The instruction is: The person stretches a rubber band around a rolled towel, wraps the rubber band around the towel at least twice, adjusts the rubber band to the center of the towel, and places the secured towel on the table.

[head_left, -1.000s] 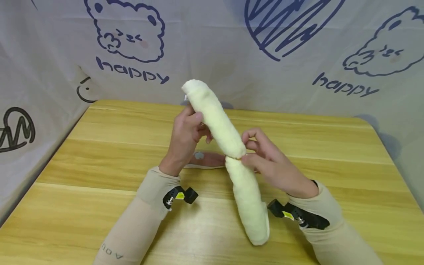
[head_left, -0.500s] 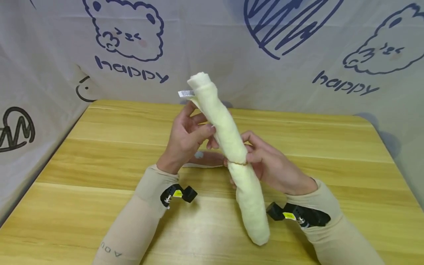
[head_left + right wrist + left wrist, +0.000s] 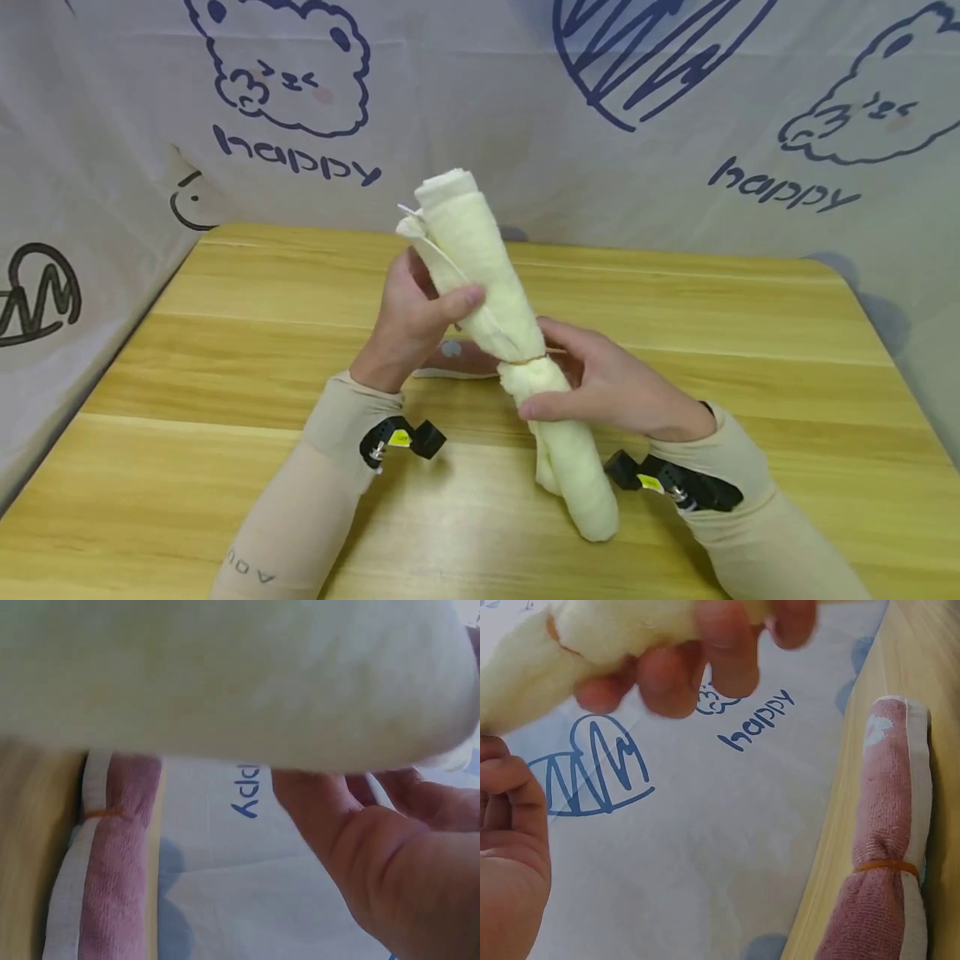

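A pale yellow rolled towel (image 3: 487,250) is held up slantwise over the table, its upper end leaning left. A thin orange rubber band (image 3: 525,360) cinches its middle. My left hand (image 3: 412,321) grips the upper half, thumb across the front, near a loose edge. Lower down, my right hand (image 3: 607,383) holds the towel just below the band, its thumb on the near side and the other fingers mostly hidden behind. In the left wrist view, fingertips (image 3: 731,660) curl along the underside of the yellow towel (image 3: 622,634).
Behind the yellow towel, a pink and white rolled towel (image 3: 461,360) lies on the wooden table (image 3: 225,350). It too has an orange rubber band (image 3: 889,865) round its middle. A white cloth (image 3: 480,108) with drawings hangs behind the table.
The yellow towel has turned about its length, showing a loose edge on the upper half. My right hand has slid its thumb to just below the band; my left thumb now lies across the front.
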### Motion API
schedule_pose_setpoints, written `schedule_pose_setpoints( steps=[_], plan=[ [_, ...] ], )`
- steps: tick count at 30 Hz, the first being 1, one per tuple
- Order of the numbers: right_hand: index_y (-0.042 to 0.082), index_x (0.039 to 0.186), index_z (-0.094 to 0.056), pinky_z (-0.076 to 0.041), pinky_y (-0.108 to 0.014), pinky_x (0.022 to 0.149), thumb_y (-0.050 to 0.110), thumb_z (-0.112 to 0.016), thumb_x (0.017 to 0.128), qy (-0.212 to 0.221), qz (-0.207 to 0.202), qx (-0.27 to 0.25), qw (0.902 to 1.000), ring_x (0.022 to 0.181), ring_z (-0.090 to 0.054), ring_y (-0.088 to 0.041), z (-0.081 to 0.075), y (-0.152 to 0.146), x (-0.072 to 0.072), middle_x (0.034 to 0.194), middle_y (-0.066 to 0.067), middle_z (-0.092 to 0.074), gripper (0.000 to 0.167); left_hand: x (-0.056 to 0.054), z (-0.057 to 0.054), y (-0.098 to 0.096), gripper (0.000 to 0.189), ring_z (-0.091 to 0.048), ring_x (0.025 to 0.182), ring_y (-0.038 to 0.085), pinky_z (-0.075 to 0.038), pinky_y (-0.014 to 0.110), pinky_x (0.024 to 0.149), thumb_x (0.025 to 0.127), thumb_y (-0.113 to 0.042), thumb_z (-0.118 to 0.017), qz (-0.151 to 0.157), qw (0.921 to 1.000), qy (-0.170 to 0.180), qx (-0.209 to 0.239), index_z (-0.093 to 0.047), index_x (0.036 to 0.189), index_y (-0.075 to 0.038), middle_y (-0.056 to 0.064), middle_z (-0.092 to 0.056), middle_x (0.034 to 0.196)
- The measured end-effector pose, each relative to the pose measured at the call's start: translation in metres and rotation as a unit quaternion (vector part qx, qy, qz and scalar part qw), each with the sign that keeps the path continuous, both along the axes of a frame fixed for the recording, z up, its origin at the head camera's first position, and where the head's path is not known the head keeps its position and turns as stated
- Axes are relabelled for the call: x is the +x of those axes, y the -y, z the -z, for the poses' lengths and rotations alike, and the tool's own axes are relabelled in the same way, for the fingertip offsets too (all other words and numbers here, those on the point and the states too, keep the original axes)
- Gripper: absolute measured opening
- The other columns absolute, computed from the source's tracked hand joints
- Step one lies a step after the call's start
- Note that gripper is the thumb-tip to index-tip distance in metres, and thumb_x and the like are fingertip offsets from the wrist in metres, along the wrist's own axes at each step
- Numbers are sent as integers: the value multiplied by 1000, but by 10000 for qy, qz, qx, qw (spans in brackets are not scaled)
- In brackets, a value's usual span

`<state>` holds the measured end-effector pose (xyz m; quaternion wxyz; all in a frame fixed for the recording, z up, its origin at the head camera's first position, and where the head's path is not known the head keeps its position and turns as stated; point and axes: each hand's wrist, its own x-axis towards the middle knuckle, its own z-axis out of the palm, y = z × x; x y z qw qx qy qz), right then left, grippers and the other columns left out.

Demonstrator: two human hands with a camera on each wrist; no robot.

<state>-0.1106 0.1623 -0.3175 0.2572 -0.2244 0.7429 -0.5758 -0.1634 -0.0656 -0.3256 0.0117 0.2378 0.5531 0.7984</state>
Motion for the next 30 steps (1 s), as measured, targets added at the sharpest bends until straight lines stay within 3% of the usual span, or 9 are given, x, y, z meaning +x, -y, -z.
schedule_pose_setpoints(
  steps=[4,9,13,18,21,24,27,30],
  plan=[
    [14,143,-44,-63,-42,86,19,-73,95,-42,62,283,9996,103,-66,-28,1,0,-2,124,-13,-65,57,0,-1,2,76,-69,92,12,-63,26,81,64,-55,-96,-97,9999,50,104,-60,116,-14,-3,-70,103],
    [11,134,-46,-64,-42,80,16,-66,99,-20,142,466,9988,94,-67,-27,3,0,-5,112,-16,-66,41,0,-3,3,58,-70,91,14,-64,28,80,73,-39,-94,-492,9988,57,35,-62,115,-14,0,-71,104],
    [16,134,-50,-63,-42,80,19,-76,93,-209,88,663,9975,96,-65,-26,5,0,-6,112,-13,-63,48,-2,-5,2,32,-70,84,12,-61,24,69,83,-20,-80,-991,9937,403,-346,-65,111,-14,-1,-71,99],
    [24,141,-48,-63,-41,83,23,-80,91,-343,31,872,9956,101,-65,-25,6,-2,-5,118,-8,-63,59,-4,-8,1,25,-63,73,9,-48,21,54,87,-23,-75,-1438,9843,804,-639,-65,107,-14,-2,-69,92],
    [20,144,-44,-63,-41,86,17,-72,97,-41,-75,553,9984,107,-68,-32,6,-2,-4,123,-15,-64,54,-5,-9,3,27,-60,73,9,-45,20,54,91,-25,-71,-1189,9866,914,-637,-62,112,-12,-1,-67,94],
    [15,146,-41,-62,-41,90,8,-64,100,355,-237,99,9990,111,-69,-39,7,-2,-5,125,-24,-64,52,-6,-8,5,36,-59,76,10,-47,19,57,95,-26,-60,-525,9939,874,-422,-54,125,-7,2,-65,101],
    [11,149,-38,-62,-41,93,3,-59,100,571,-393,-163,9975,112,-68,-40,6,-3,-5,125,-27,-63,53,-5,-10,7,45,-60,80,11,-49,19,59,96,-23,-52,127,9964,819,-180,-45,136,-6,3,-61,108],
    [10,150,-35,-62,-43,93,2,-56,101,721,-545,-344,9953,112,-68,-40,5,-4,-4,126,-28,-62,54,-4,-12,8,48,-61,81,12,-50,18,57,94,-17,-53,337,9964,747,-227,-41,139,-8,5,-61,110]
  ],
)
